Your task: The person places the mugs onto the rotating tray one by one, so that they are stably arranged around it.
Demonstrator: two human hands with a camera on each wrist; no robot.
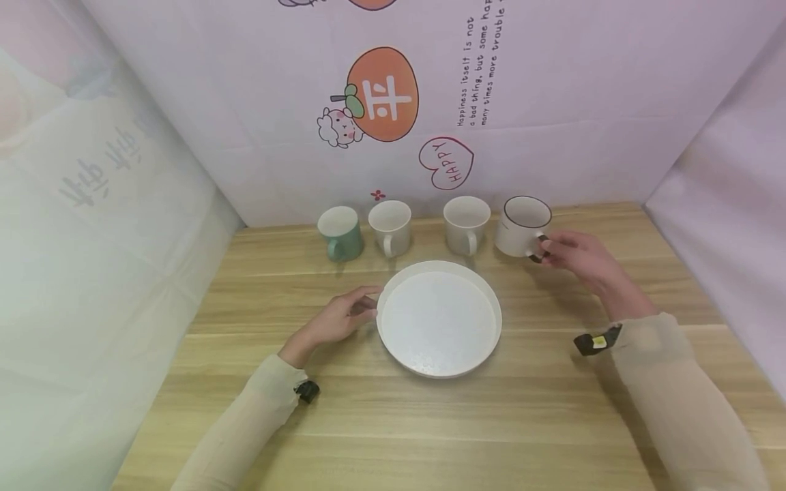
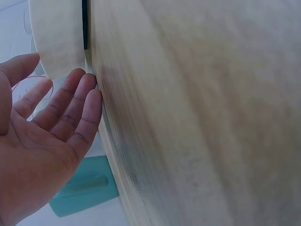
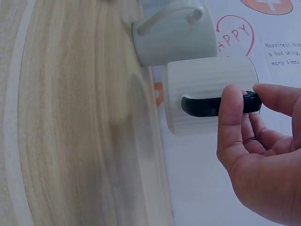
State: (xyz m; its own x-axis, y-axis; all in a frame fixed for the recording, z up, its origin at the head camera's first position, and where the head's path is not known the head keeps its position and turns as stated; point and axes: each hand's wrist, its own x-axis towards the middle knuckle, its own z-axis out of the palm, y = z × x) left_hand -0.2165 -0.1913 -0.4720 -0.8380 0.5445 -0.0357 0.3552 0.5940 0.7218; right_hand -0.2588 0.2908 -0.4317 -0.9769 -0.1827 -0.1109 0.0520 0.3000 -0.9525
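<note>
In the head view, my right hand [image 1: 580, 259] pinches the black handle [image 3: 202, 107] of a white mug with a black rim [image 1: 522, 228]. The right wrist view has thumb and fingers on that handle, with a thin gap between the mug's base and the wooden surface. At the left rim of a round white tray [image 1: 437, 320], my left hand [image 1: 336, 317] has its fingers extended. Those fingers look relaxed in the left wrist view, beside the tray wall [image 2: 59, 40]; whether they touch it I cannot tell.
Left of the held mug stands a plain white mug [image 1: 467, 225]. Farther left are another white mug [image 1: 390, 228] and a green mug [image 1: 341, 233]. This row is along the back of the wooden table [image 1: 522, 423], before a printed cloth wall [image 1: 276, 136].
</note>
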